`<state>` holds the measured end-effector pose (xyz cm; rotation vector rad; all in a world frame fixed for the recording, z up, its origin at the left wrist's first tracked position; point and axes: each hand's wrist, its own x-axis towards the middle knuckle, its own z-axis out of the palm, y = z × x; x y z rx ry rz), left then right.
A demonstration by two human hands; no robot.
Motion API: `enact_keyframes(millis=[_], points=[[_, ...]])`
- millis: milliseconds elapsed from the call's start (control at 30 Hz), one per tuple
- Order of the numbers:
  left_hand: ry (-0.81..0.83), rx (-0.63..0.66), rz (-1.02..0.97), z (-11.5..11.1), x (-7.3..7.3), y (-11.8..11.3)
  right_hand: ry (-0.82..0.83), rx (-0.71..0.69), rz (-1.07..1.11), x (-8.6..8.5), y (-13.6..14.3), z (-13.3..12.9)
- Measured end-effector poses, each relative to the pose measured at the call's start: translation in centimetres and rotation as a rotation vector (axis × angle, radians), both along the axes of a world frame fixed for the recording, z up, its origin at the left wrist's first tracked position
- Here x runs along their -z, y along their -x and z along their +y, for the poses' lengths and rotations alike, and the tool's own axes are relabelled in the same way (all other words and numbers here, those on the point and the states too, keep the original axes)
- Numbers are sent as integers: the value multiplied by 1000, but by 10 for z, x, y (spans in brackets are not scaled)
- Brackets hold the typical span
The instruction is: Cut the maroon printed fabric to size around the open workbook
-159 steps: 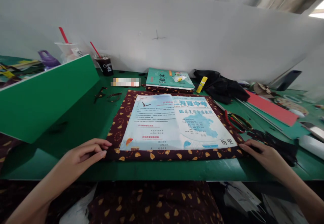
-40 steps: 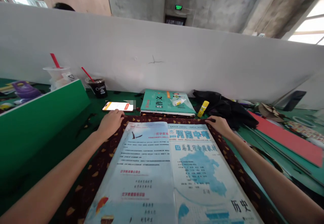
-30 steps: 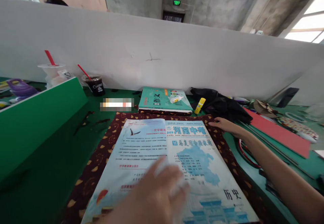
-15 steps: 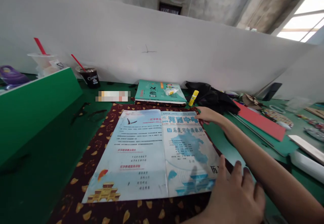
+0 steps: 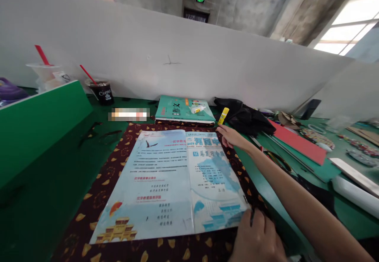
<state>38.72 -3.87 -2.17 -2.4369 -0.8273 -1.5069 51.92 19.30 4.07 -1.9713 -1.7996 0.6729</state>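
Note:
A booklet (image 5: 162, 183) lies spread out with its printed covers facing up and a crease down the middle. It rests on a dark red cloth (image 5: 89, 203) with a yellow leaf pattern. My right hand (image 5: 231, 136) reaches across from the right, its fingers closed at the booklet's upper right corner. At the lower right corner, my left hand (image 5: 257, 236) has its fingers curled over the edge. The right cover's edge runs between both hands and looks turned under, cutting off part of the title. My left fingertips are partly hidden.
Behind the cloth lies a green book (image 5: 185, 110) with a small white bottle (image 5: 197, 109) on it. A yellow glue stick (image 5: 223, 116) stands beside a black cloth (image 5: 242, 116). Left are a coffee cup (image 5: 102, 92) and green divider (image 5: 44, 124); right, a red sheet (image 5: 299, 141).
My left hand has gone from spread fingers to curled at the lower right corner. My right hand has moved left, and the booklet's right edge has come inward. The view has shifted slightly.

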Motion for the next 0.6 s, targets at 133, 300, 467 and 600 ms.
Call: enact_keyframes(millis=[133, 300, 467, 600], points=[[33, 8, 45, 0, 15, -5, -246, 34, -99, -5, -17, 8], [-15, 44, 200, -1, 34, -11, -342, -130, -176, 18, -18, 9], [-57, -31, 183, -8, 70, -20, -329, -170, -188, 49, -5, 6], [-154, -44, 199, -11, 92, -29, -330, -131, -170, 51, -6, 7]])
